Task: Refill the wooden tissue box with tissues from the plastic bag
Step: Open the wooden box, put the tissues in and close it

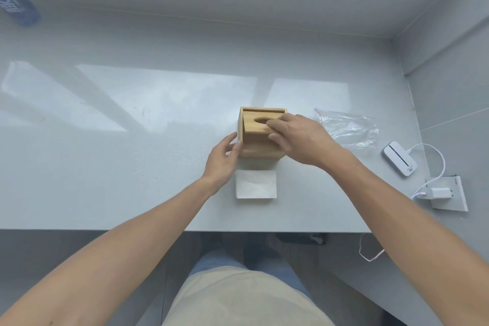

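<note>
The wooden tissue box (258, 149) stands on the grey counter, right of the middle. Its sliding lid (255, 124) with an oval slot sits partly shifted toward me. My right hand (299, 137) grips the lid's near right edge, fingers curled over it. My left hand (222, 160) rests against the box's left side with the thumb on the near corner. A white stack of tissues (256, 184) lies flat on the counter just in front of the box. The clear plastic bag (349, 127) lies flat and looks empty to the right of the box.
The grey counter (132, 153) ends at an edge near me. A white device (399, 159) with a cable, a charger (439, 193) and a white block sit at the right. A blue bottle (17, 2) lies at the far left. Walls close the back and right.
</note>
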